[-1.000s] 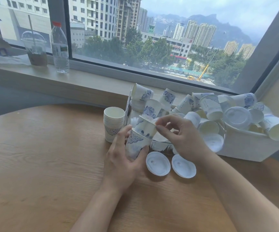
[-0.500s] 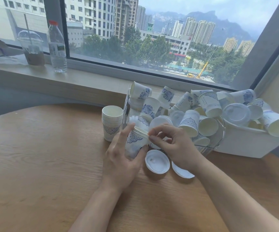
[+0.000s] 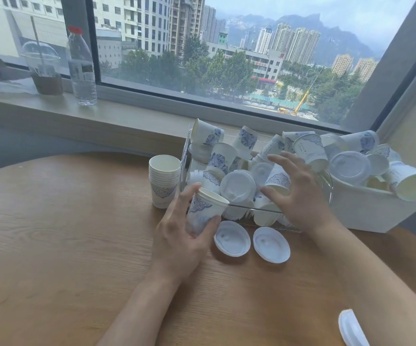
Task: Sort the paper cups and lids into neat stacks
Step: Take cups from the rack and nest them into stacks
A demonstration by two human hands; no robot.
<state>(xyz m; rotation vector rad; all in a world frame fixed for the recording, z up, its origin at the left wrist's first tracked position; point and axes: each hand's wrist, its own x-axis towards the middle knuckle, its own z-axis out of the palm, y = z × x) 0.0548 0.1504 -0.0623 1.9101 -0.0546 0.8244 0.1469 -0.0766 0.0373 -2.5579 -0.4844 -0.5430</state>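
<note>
1. The left hand [image 3: 177, 242] is gripping a cup [image 3: 205, 211], fingers and thumb curling round it, rim tilting far-right, above the table [image 3: 64, 245].
2. The right hand [image 3: 299, 196] is hovering over the clear bin [image 3: 330, 186], fingers spreading open, holding nothing.
3. The stack [image 3: 164, 181] is standing left of the bin.
4. Two lids [image 3: 231, 238] [image 3: 271, 244] are lying near the bin.

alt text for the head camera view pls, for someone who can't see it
A person's left hand holds a paper cup over a wooden table while the open right hand reaches into a pile of cups. A neat cup stack stands left; two lids lie in front.
</note>
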